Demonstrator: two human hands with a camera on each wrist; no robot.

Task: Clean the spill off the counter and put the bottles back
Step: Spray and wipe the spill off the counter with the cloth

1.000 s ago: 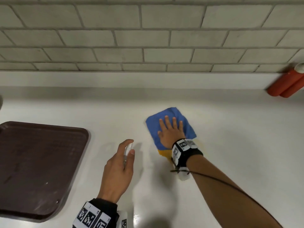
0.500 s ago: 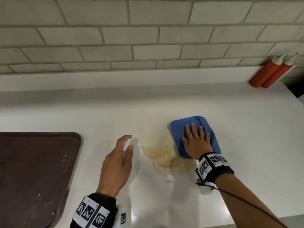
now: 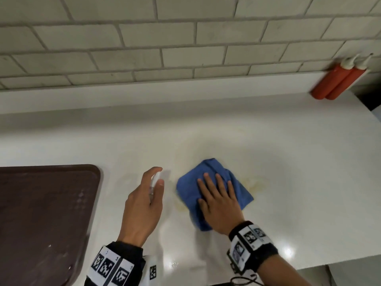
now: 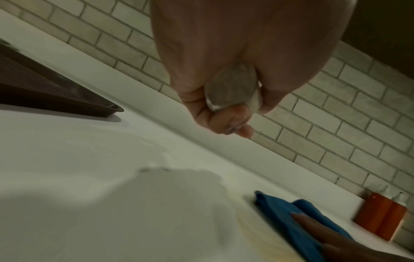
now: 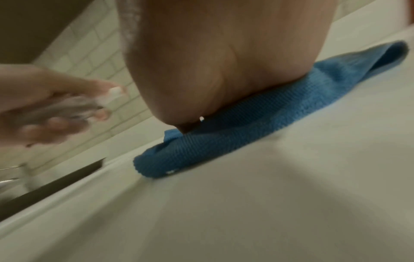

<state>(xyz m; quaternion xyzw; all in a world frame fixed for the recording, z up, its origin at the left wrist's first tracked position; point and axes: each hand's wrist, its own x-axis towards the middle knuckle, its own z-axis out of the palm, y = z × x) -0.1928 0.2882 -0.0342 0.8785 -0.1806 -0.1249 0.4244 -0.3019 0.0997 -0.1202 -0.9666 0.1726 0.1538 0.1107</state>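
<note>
My right hand point(image 3: 216, 195) presses flat, fingers straight, on a folded blue cloth point(image 3: 189, 188) on the white counter point(image 3: 288, 162). Faint yellow smears of the spill point(image 3: 256, 183) show to the right of the cloth and at its left edge. My left hand point(image 3: 144, 201) grips a small clear spray bottle point(image 3: 154, 181), held just above the counter left of the cloth, forefinger over its top. In the left wrist view the bottle's base point(image 4: 233, 88) sits inside the curled fingers. In the right wrist view the palm bears down on the cloth point(image 5: 257, 124).
Two orange squeeze bottles point(image 3: 338, 81) with white caps stand against the backsplash at the far right corner. A dark brown tray point(image 3: 41, 213) lies at the left. The counter's right edge drops off just past the bottles. A tiled wall runs behind.
My right hand has wiped the cloth right and then back left, nearer the spray bottle. The thick yellow patch is now faint smears. The left hand keeps its hold.
</note>
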